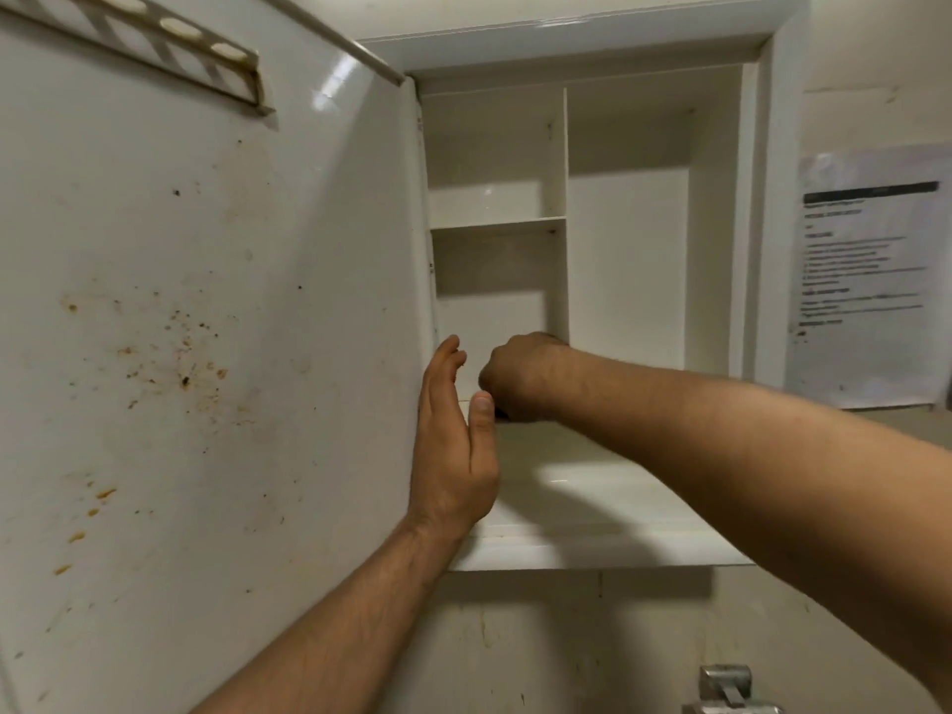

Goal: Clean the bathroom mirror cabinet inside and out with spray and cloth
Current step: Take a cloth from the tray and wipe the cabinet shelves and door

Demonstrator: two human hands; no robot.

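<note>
The white mirror cabinet (628,260) hangs open, with a vertical divider and one small shelf (497,221) in its left half. Its door (206,301) swings out to the left, and the inner face is speckled with brown and orange stains. My left hand (453,445) lies flat with straight fingers against the door's hinge-side edge. My right hand (520,378) reaches into the lower left compartment with its fingers curled. A dark sliver of cloth (500,415) shows under the fist; the rest of the cloth is hidden. No spray bottle is in view.
A slotted holder rail (170,43) is fixed near the top of the door. The cabinet's bottom ledge (592,507) juts towards me. A printed paper notice (870,275) hangs on the wall at right. A metal fitting (726,687) sits below the cabinet.
</note>
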